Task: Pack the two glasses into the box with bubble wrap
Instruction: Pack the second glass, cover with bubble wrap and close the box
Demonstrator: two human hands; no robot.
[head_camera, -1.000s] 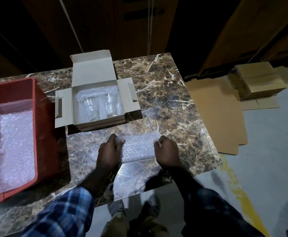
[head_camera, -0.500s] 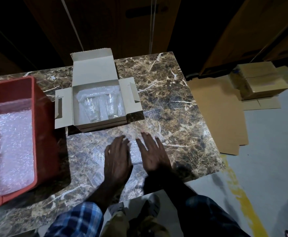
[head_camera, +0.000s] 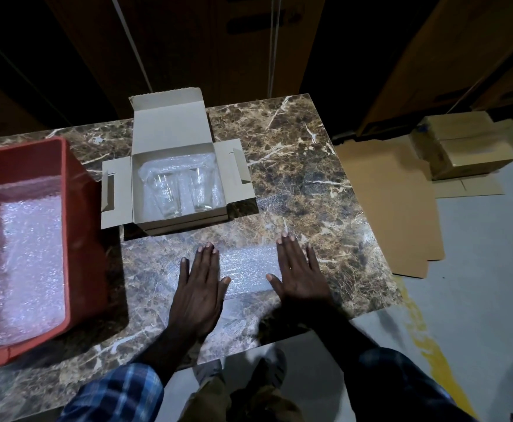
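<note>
Both hands are now lying flat and spread apart on the folded strip of bubble wrap [head_camera: 247, 268], where half a second ago they were pressing close together at its middle and a second ago were pinching its ends; the left hand [head_camera: 199, 287] is resting with straight fingers on the strip's left end and the right hand [head_camera: 299, 277] likewise on its right end, neither gripping anything; this is reading as the fold being smoothed flat, so the strip is probably getting ready to go over or between the glasses. The two glasses [head_camera: 182, 191] are already lying side by side in the open box [head_camera: 170, 132], on a lining of wrap, just beyond the hands on the marble table [head_camera: 294, 153]; the box's flaps are standing open, so nothing is blocking the way in. A red crate [head_camera: 75, 190] holding more wrap is sitting to the left, near the box; flattened cardboard [head_camera: 389, 205] is lying on the floor to the right.
</note>
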